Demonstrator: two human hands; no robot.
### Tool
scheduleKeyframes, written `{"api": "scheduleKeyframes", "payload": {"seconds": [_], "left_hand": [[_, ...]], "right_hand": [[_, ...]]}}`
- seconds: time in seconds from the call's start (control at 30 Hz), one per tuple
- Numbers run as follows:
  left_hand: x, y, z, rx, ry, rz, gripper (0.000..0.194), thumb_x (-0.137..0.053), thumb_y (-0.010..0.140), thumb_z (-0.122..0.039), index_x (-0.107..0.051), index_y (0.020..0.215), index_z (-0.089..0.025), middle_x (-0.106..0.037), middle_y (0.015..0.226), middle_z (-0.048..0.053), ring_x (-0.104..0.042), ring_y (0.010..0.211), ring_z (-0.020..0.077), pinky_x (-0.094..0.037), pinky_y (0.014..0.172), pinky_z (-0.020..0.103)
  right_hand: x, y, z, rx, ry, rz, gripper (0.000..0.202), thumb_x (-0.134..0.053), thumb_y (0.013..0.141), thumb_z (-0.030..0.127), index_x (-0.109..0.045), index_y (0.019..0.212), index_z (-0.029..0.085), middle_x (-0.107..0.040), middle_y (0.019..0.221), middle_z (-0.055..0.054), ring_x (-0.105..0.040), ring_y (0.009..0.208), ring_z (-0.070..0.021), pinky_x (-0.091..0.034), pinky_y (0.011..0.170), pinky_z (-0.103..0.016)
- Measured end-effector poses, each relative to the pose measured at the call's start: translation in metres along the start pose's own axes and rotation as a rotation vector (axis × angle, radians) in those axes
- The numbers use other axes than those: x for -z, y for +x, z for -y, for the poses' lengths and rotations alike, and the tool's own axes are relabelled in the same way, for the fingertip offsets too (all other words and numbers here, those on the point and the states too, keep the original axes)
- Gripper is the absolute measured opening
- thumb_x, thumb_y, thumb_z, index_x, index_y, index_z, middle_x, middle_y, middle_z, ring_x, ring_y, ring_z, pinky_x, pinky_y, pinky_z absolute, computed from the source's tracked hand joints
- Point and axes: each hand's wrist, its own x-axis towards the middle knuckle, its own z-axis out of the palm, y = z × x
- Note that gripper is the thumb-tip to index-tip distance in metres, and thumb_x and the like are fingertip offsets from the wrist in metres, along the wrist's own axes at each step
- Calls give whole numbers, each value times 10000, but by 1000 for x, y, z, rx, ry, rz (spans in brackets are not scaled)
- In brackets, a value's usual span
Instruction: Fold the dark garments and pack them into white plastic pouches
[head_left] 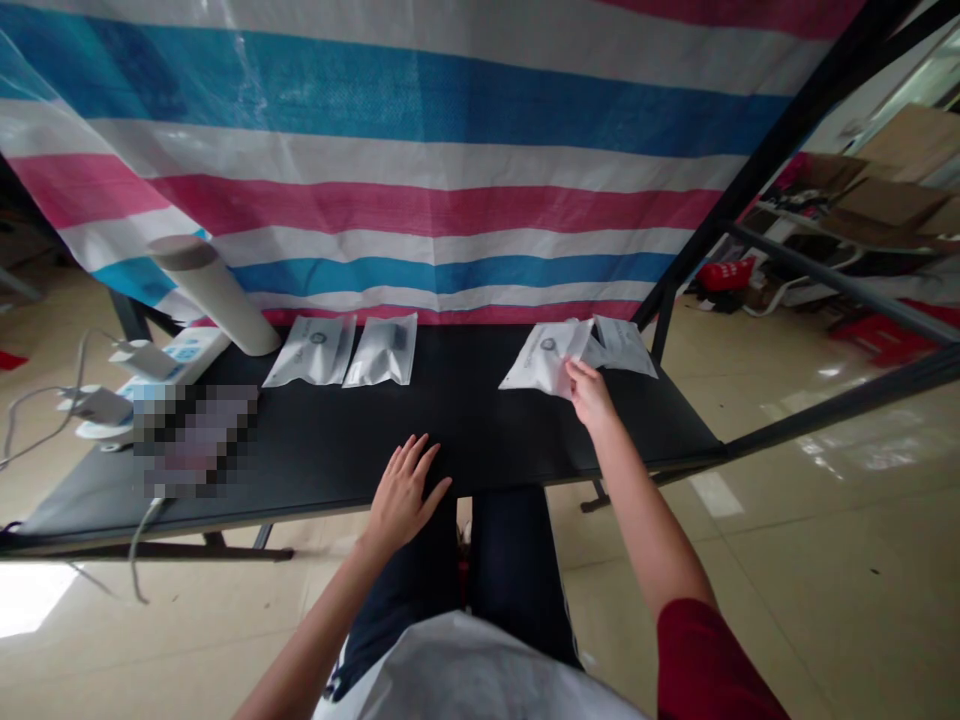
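Observation:
My right hand (590, 393) pinches the lower right edge of a white translucent bag (541, 354) with a round dark logo, at the right part of the black table (465, 420). Partly behind that bag lies another white bag (627, 346). My left hand (405, 490) rests at the table's front edge with its fingers spread, holding nothing. Two more white bags, one with a logo (311, 350) and one with something dark inside (382, 350), lie side by side at the back left of the table.
A pale bottle (225, 300) leans at the back left, beside a power strip (191, 355) with white chargers and cables. A blurred-out device (202, 440) lies in front of it. Striped sheeting (435, 210) hangs behind the table. Dark frame bars (825, 410) stand at right.

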Motion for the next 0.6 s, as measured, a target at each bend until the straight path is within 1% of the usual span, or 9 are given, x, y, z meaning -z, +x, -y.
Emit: {"api": "scheduleKeyframes", "payload": {"seconds": [0.07, 0.13, 0.2, 0.3, 0.37, 0.47, 0.53, 0.6], "left_hand": [[-4, -2, 1, -5, 49, -10, 566, -527, 908, -488, -485, 1384, -186, -449, 1483, 158, -359, 1413, 350, -329, 1142, 576], [-6, -3, 0, -5, 84, -22, 580, -531, 901, -501, -487, 1384, -182, -444, 1488, 160, -356, 1415, 353, -335, 1141, 571], [-7, -3, -3, 5, 117, -21, 588, -517, 905, -509, -483, 1389, -179, -438, 1494, 156, -349, 1420, 343, -333, 1146, 556], [-9, -3, -4, 25, 160, -2, 589, -488, 915, -521, -476, 1397, -182, -419, 1511, 141, -331, 1432, 327, -318, 1161, 535], [-10, -4, -4, 31, 170, 8, 593, -480, 917, -527, -472, 1400, -183, -413, 1514, 137, -327, 1434, 323, -311, 1166, 526], [-7, -5, -5, 34, 154, 22, 585, -483, 916, -530, -476, 1390, -188, -418, 1507, 134, -331, 1428, 325, -311, 1160, 524], [0, -1, -4, 41, 118, 30, 549, -481, 921, -525, -492, 1365, -204, -464, 1465, 126, -376, 1394, 320, -344, 1130, 519], [11, 12, 0, 63, 67, 22, 499, -461, 936, -511, -498, 1340, -220, -531, 1387, 113, -456, 1320, 296, -409, 1066, 487]], "right_hand": [[16, 28, 17, 77, 119, -89, 245, -688, 739, 285, -653, 969, 206, -714, 965, -39, -669, 847, -166, -547, 682, -268], [30, 55, 31, 115, 212, -121, 216, -632, 797, 246, -629, 1012, 226, -700, 1003, -26, -663, 843, -142, -550, 678, -252], [42, 77, 38, 83, 302, -195, 175, -575, 850, 210, -599, 1019, 249, -687, 961, 1, -652, 779, -109, -549, 663, -224], [54, 98, 36, -64, 391, -328, 152, -480, 913, 147, -570, 968, 257, -658, 860, 38, -623, 683, -65, -541, 642, -164], [59, 102, 30, -156, 386, -357, 180, -447, 924, 110, -563, 937, 247, -650, 837, 36, -622, 673, -59, -546, 636, -148], [64, 96, 20, -242, 347, -326, 175, -456, 903, 73, -566, 900, 209, -666, 852, -18, -651, 709, -93, -572, 622, -175], [67, 85, 16, -285, 327, -293, 156, -460, 894, 75, -571, 871, 182, -680, 859, -65, -675, 747, -123, -587, 616, -197], [68, 68, 10, -302, 299, -257, 143, -463, 888, 89, -580, 853, 165, -696, 856, -93, -693, 777, -140, -595, 618, -204]]}}
